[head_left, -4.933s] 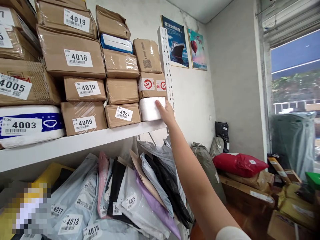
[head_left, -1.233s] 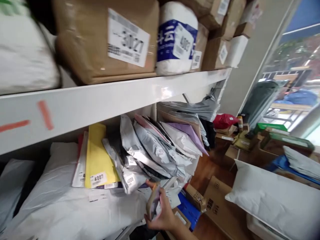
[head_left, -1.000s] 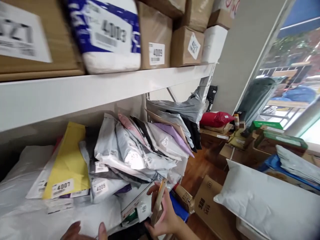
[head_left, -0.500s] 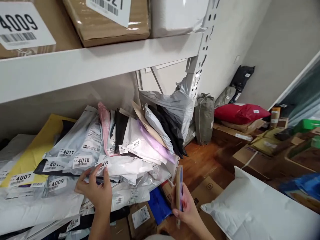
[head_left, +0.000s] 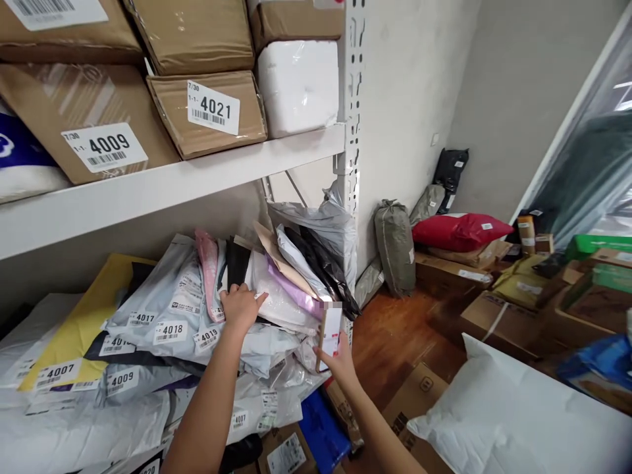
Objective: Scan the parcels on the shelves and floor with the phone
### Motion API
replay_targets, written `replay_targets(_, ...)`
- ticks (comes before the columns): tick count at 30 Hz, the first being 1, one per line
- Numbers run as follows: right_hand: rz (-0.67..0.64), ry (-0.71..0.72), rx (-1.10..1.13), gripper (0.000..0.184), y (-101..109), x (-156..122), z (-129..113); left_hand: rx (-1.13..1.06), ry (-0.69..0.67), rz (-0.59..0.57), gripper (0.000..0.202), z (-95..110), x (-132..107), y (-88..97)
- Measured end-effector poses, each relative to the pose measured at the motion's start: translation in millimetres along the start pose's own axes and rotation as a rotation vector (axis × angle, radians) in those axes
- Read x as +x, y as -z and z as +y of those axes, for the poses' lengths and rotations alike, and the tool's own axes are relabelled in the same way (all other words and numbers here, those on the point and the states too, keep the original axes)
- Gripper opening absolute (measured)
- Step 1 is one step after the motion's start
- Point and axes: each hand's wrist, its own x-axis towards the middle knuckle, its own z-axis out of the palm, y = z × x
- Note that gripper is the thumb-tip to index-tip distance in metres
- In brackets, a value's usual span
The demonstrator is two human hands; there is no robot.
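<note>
My left hand [head_left: 241,308] reaches into a row of mailer bags on the lower shelf. It rests across the front of a black mailer [head_left: 237,263] and the edge of a white mailer [head_left: 291,315], thumb pointing right and apart from the fingers. Some fingertips are hidden among the bags. Below it lies a grey mailer labelled 4019 [head_left: 207,338]; one marked 4018 [head_left: 170,331] is further left. In my right hand [head_left: 340,359] is a smartphone [head_left: 330,334] with its lit screen facing me, held near the shelf's right end.
Boxes such as the carton labelled 4021 [head_left: 212,108] stand on the upper shelf above a white beam [head_left: 197,181]. A perforated post [head_left: 351,99] bounds the rack on the right. Cartons, a red parcel [head_left: 461,232] and a large white bag [head_left: 523,408] occupy the floor side.
My left hand has moved up and right from the 4019 label to the upright mailers. The phone has risen and turned its screen toward me. The view shows more of the upper shelf.
</note>
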Motion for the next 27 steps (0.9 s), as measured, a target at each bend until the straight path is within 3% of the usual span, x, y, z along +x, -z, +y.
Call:
replay_targets(4, 0.088, -0.025, -0.041, 0.057, -17, 19, 1, -0.051, -0.005, -0.125, 0.047, -5, 5, 1.8)
replay_targets(8, 0.123, 0.012, -0.057, 0.057, -24, 32, -6, -0.073, -0.013, -0.112, 0.046, -7, 0, 4.4)
replay_targets(10, 0.151, 0.028, -0.078, 0.056, -23, 32, -11, -0.061, 0.001, -0.047, 0.048, -8, -8, 4.8)
replay_targets(12, 0.206, 0.028, -0.118, 0.054, -18, 27, -15, -0.018, 0.077, 0.097, 0.057, -7, -15, 4.7)
replay_targets(14, 0.286, 0.023, -0.174, 0.053, -9, 21, -18, 0.024, 0.19, 0.234, 0.079, -6, -17, 4.7)
replay_targets(16, 0.372, 0.026, -0.237, 0.056, 5, 20, -19, 0.047, 0.275, 0.264, 0.102, -7, -12, 6.0)
replay_targets(19, 0.435, 0.022, -0.313, 0.061, 31, 32, -19, 0.046, 0.341, 0.108, 0.115, -12, 3, 10.1)
replay_targets(22, 0.364, -0.023, -0.332, 0.065, 50, 55, -20, 0.001, 0.366, -0.03, 0.122, -23, 20, 14.2)
replay_targets(27, 0.175, -0.031, -0.308, 0.062, 52, 82, -19, -0.129, 0.296, -0.062, 0.121, -43, 36, 14.2)
